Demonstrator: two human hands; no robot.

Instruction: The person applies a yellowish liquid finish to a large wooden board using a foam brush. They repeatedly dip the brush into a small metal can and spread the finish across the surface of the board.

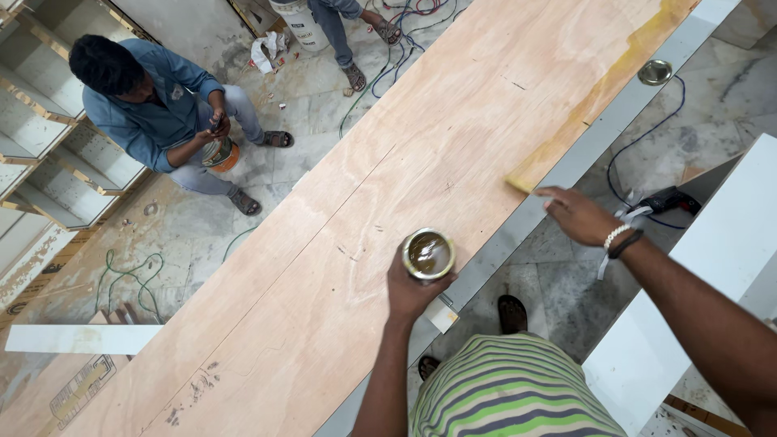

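Note:
My left hand (409, 287) grips a small round open tin (428, 254) of brownish glue and holds it above a long plywood board (388, 186). My right hand (579, 214) reaches out over the board's right edge, fingers pressed on a small flat spreader (520, 184). It lies at the near end of a yellowish wet band of glue (603, 89) that runs along that edge toward the far end. The spreader is mostly hidden by my fingers.
A seated person (158, 113) at the upper left holds a tin (218, 152) in both hands beside white shelving (48, 162). Another person's legs (344, 36) stand at the top among cables. A tin lid (654, 72), a power drill (668, 200) and a white panel (712, 267) are on the right.

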